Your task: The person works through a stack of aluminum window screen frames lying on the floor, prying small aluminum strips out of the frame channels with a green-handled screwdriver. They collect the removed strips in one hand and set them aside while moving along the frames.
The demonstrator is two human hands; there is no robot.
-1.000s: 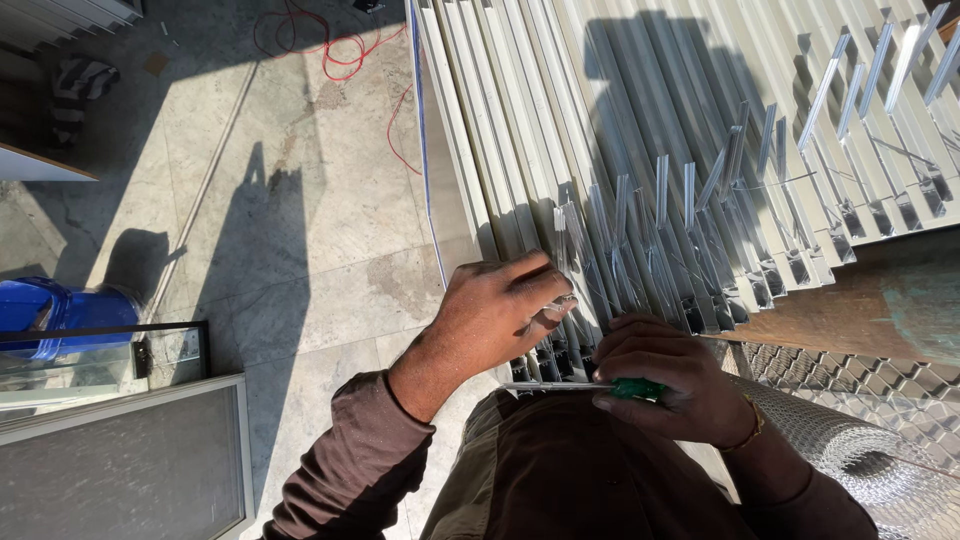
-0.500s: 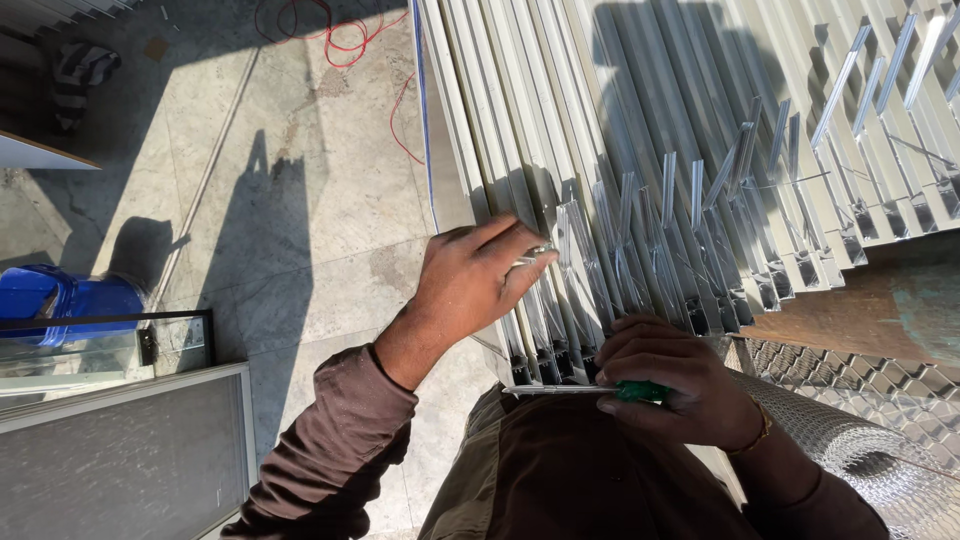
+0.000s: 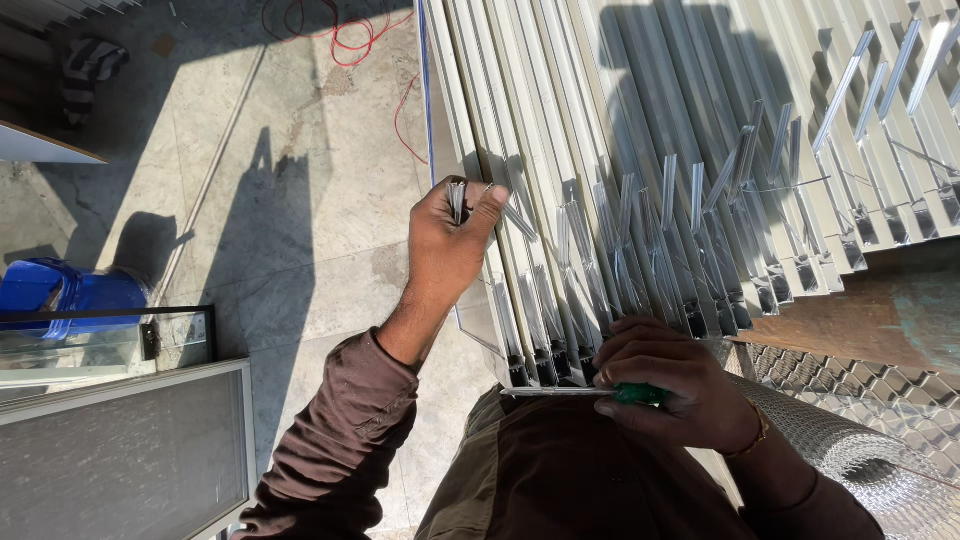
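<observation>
Dozens of pale aluminium profiles [image 3: 640,130] lie stacked side by side, cut ends toward the person. Left hand [image 3: 450,235] is pinched closed on a thin metal strip [image 3: 458,200] lifted just clear of the stack's left edge. Right hand [image 3: 680,385] grips a green-handled screwdriver [image 3: 590,394], blade lying flat across the profile ends, seemingly to steady it.

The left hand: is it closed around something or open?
Closed. The left hand pinches a thin metal strip between thumb and curled fingers, above the stacked profiles.
</observation>
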